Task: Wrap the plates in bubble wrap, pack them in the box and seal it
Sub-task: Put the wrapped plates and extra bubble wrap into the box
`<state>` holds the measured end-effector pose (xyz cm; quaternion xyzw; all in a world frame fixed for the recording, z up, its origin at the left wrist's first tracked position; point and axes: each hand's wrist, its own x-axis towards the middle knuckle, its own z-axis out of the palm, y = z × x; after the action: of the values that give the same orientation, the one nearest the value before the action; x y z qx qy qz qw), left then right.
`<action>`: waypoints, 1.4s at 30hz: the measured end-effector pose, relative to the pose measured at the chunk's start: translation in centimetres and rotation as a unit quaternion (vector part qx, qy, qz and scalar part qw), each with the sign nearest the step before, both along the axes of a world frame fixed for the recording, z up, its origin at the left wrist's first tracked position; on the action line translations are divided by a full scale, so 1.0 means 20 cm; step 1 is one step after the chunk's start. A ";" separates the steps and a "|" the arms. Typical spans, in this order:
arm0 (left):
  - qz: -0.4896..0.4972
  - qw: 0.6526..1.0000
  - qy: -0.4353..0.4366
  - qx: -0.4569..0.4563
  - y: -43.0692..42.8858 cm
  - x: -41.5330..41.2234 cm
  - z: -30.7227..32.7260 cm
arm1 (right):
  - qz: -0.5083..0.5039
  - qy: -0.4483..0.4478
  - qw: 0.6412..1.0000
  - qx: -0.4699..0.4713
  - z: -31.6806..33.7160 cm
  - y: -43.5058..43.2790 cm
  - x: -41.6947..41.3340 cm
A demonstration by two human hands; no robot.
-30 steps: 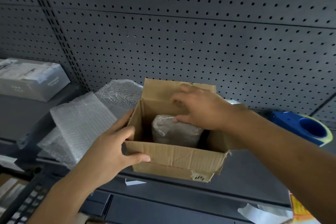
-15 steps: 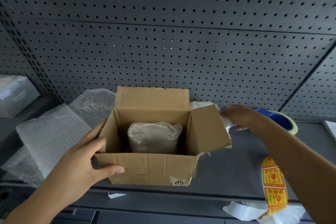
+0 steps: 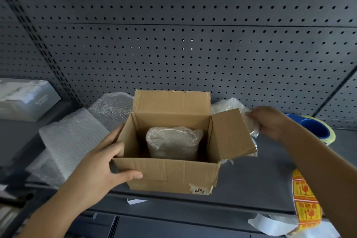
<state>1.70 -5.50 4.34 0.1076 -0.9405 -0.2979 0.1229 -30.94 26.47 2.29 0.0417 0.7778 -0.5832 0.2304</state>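
An open cardboard box (image 3: 170, 175) stands on the grey shelf, its back and right flaps raised. Inside it sits one bubble-wrapped plate bundle (image 3: 173, 142), upright. My left hand (image 3: 102, 162) grips the box's near left corner, thumb across the front wall and fingers over the left rim. My right hand (image 3: 270, 121) is behind the right flap, its fingers curled on a second wrapped bundle (image 3: 231, 105) that is mostly hidden by that flap.
Bubble wrap sheets (image 3: 71, 139) lie left of the box. A blue tape dispenser (image 3: 316, 128) sits at the right, a strip of yellow fragile stickers (image 3: 305, 205) in front of it. A white box (image 3: 25, 98) rests far left. The pegboard wall rises behind.
My right hand left the box interior, moved right and took hold of the wrapped bundle behind the right flap. My left hand kept its hold on the box corner.
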 end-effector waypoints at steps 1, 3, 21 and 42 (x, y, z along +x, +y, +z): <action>0.001 1.000 -0.004 -0.003 0.00 0.00 0.00 | -0.002 0.007 1.000 -0.015 0.02 0.01 0.00; 0.000 1.000 -0.008 -0.006 0.01 0.00 0.01 | 0.015 0.039 0.999 -0.023 0.08 0.03 0.01; -0.003 1.000 -0.008 -0.013 0.03 0.01 0.04 | -0.017 0.275 0.947 -0.164 0.68 0.17 0.04; -0.027 1.000 -0.005 0.002 -0.02 0.01 -0.01 | 0.320 0.505 0.791 0.130 0.51 -0.50 0.73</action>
<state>1.93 -5.82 4.09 0.0839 -0.9431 -0.3026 0.1097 -16.29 16.49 12.56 -0.4807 0.8207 -0.3074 -0.0295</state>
